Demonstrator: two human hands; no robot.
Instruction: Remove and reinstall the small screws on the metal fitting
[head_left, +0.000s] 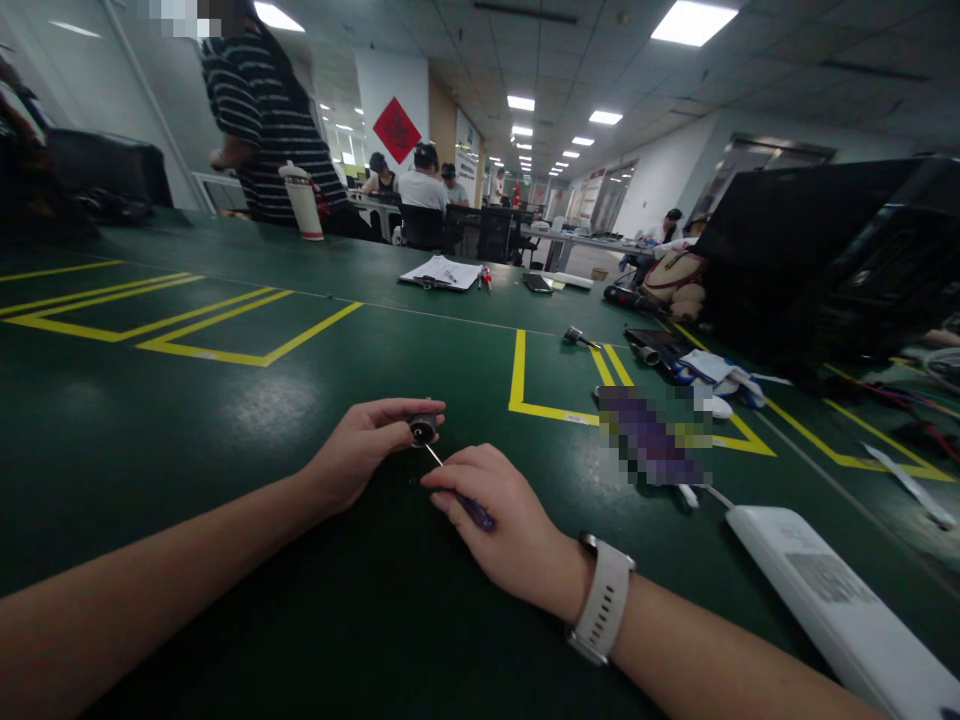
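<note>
My left hand [360, 450] pinches a small dark round part [423, 429] between thumb and fingers, resting on the green table [225, 480]. My right hand [504, 520], with a white watch on its wrist, is closed around a small screwdriver [459, 490] with a purple handle. The thin metal tip of the screwdriver points up-left and touches the round part. Both forearms lie on the table near its front edge.
Yellow tape outlines [225, 325] mark the table. A white flat device [840, 600] lies at the right front, a dark case [825, 260] behind it. Papers [441, 272], a phone [538, 283] and a white cup [302, 200] lie farther back. A person in a striped shirt [262, 110] stands at the far edge.
</note>
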